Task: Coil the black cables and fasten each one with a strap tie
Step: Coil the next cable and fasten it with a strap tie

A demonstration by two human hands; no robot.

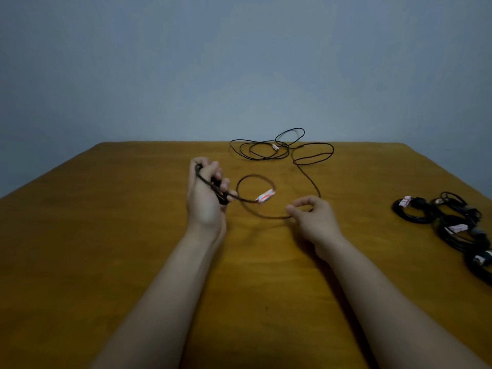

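A thin black cable [255, 176] carries a white-and-red paper tag [265, 196] - its printing is too blurred to read. The cable forms one round loop flat on the brown wooden table [106, 235], between the two hands. From there it runs left to right, then curves away towards the far edge into a loose tangle of black loops [266, 153], where a second small tag [275, 147] shows. The left hand [206, 193], palm up, is clenched around the cable's gathered end. The right hand [312, 217] pinches the cable between thumb and forefinger. At the table's right edge lie coiled black cable bundles [452, 225] - each with a similar tag, equally unreadable. Behind the table stands a plain grey-blue wall [239, 62].
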